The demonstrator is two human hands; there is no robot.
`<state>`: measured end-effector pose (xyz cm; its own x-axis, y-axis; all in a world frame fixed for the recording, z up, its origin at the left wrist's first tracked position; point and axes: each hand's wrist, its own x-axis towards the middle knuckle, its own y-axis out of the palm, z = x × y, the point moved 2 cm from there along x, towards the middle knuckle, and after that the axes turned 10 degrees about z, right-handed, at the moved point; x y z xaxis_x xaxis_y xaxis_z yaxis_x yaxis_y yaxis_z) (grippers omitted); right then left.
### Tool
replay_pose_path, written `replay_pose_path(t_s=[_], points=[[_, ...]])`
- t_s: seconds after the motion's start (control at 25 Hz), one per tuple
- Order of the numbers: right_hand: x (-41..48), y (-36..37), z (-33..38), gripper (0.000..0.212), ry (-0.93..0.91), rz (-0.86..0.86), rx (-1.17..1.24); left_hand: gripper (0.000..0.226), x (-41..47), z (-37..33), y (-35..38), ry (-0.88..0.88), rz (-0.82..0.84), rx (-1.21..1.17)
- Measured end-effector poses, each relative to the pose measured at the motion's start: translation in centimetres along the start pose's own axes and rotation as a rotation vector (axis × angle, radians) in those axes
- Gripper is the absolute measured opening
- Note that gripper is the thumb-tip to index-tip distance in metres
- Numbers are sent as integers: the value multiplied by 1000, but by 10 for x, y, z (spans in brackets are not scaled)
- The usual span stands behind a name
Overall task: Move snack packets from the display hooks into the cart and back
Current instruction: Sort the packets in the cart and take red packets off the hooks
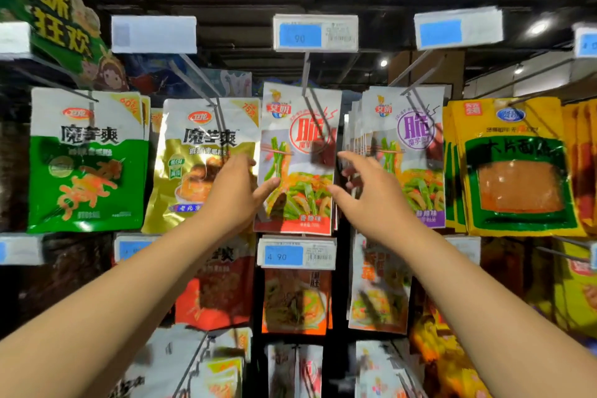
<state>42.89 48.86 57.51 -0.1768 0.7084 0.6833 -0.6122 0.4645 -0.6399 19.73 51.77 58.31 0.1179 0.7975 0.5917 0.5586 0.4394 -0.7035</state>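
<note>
A red-and-white snack packet [298, 152] hangs from a display hook [307, 81] in the middle of the top row. Both my arms reach up to it. My left hand [235, 191] is at its left edge, with the thumb lying on the packet's front and the fingers stretched toward the edge. My right hand [365, 191] is at its right edge with fingers spread; the thumb tip just meets the edge. Neither hand plainly grips the packet. No cart is in view.
A gold packet [200, 165] and a green packet [87, 161] hang to the left. A stack of purple-marked packets [407, 152] and yellow packets [513, 168] hang to the right. Price tags [315, 33] stick out above, and more packets and tags [295, 255] fill the rows below.
</note>
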Motion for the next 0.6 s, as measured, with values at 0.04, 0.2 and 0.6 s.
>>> replay_pose_path(t_s=[0.04, 0.2, 0.6], points=[[-10, -3, 2, 53, -23, -30, 73, 60, -8, 1, 0, 16, -15, -19], [-55, -6, 7, 34, -118, -13, 365, 55, -59, 1, -3, 161, -102, -71], [-169, 79, 17, 38, -318, 321, 693, 63, -265, 20, 16, 47, 171, 185]])
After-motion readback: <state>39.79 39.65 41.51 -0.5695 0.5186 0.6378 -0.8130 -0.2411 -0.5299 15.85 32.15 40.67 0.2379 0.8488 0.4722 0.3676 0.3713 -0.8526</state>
